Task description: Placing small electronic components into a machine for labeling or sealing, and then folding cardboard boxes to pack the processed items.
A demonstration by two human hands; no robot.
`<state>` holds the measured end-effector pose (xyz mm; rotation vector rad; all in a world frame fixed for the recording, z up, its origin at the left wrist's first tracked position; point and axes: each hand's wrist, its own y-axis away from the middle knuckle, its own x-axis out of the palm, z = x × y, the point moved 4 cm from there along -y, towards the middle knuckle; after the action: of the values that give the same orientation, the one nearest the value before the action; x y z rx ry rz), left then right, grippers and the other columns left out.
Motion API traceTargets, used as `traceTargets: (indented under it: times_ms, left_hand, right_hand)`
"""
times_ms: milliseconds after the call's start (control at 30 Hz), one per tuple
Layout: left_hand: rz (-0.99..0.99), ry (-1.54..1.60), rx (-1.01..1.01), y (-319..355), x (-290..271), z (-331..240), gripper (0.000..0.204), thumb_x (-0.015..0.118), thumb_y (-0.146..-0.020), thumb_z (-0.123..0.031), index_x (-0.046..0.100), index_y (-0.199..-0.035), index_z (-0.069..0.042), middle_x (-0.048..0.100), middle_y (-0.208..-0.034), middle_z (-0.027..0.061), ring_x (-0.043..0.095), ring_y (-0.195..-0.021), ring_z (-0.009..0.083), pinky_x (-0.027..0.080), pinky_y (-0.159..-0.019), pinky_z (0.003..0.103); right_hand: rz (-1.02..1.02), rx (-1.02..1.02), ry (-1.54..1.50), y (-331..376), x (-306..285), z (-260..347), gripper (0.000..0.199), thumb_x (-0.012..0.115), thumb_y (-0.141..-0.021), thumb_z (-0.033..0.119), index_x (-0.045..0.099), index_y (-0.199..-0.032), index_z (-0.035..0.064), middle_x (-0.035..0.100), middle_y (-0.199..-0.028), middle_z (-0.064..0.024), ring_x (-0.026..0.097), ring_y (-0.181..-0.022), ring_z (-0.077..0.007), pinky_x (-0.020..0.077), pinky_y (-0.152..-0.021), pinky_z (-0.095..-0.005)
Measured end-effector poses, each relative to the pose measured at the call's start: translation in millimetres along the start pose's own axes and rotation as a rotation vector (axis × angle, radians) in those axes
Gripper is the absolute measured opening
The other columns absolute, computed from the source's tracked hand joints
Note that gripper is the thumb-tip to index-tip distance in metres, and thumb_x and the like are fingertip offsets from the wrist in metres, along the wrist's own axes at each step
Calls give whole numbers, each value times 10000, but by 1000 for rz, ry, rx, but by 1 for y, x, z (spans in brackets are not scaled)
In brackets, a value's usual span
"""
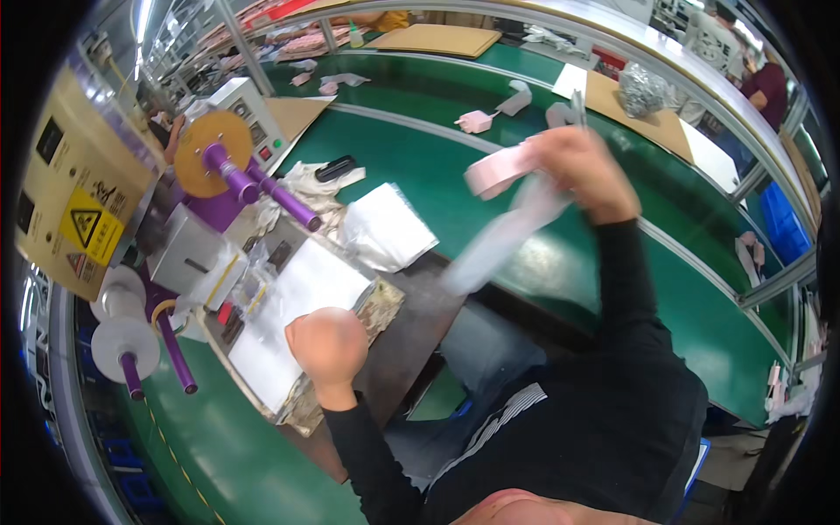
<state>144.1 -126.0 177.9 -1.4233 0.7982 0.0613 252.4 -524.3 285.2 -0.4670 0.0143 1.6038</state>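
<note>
While the left hand (328,346) is resting as a closed fist on a stack of flat white bags (297,302), its grip pressed together with nothing visibly caught in it, the right hand (582,171) is lifting up over the green conveyor belt (490,192). Its grip is pinching a small pale pink box (499,171) together with a blurred translucent white bag (499,236) that is hanging down from it toward the dark bench (411,341). The stack is lying on a worn pad at the bench's left part, just beside a grey machine with purple rollers (262,188) and an orange disc (210,153). A beige cabinet (79,192) at the far left is carrying a yellow triangular warning label (87,227) on its lower face. A crumpled clear bag (385,227) is lying between the rollers and the belt. Farther along the belt, another pink box (475,121) is sitting near grey pieces, well apart from the hands. Flat brown cardboard sheets (442,39) are lying at the far side.
</note>
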Motion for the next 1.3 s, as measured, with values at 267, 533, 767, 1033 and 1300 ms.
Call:
traceTargets:
  times_ms: [267, 533, 767, 1033, 1300]
  left_hand:
    - [-2, -146, -304, 39, 36, 100, 186, 743, -874, -59, 605, -753, -33, 604, -765, 97, 579, -711, 298, 439, -676, 416]
    - [3, -81, -735, 79, 30, 136, 224, 692, -955, -139, 642, -798, 14, 618, -743, 121, 557, -651, 265, 461, -635, 380]
    - [41, -220, -561, 58, 42, 106, 124, 725, -868, -95, 640, -810, -25, 612, -778, 141, 610, -735, 319, 492, -704, 422]
    - [23, 13, -533, 8, 60, 52, 106, 776, -852, -78, 676, -833, -48, 672, -861, 111, 638, -816, 304, 498, -780, 398]
    - [217, 543, -414, -112, 100, -98, 562, 778, -887, -108, 514, -1372, 0, 672, -1209, 140, 647, -1127, 253, 491, -1000, 384]
  right_hand:
    - [-345, 455, 1390, 38, -358, -118, 415, 751, -835, 361, 757, -920, -46, 740, -912, -267, 732, -837, -394, 561, -790, -469]
    - [167, -328, 966, -110, -163, -237, 544, 779, -728, 125, 641, -1249, 52, 668, -1234, -198, 651, -1111, -392, 534, -918, -448]
    - [94, -224, 384, -169, -134, -241, 685, 884, -709, 200, 530, -1259, -2, 671, -1070, -159, 683, -990, -242, 548, -866, -370]
    - [-181, -620, -337, -134, 6, -39, 663, 921, -688, 110, 522, -1215, 62, 609, -974, -14, 584, -806, -95, 508, -705, -262]
    - [214, -382, -967, -108, 120, -19, 428, 798, -765, 95, 571, -1126, 51, 603, -910, -23, 583, -754, -89, 481, -653, -249]
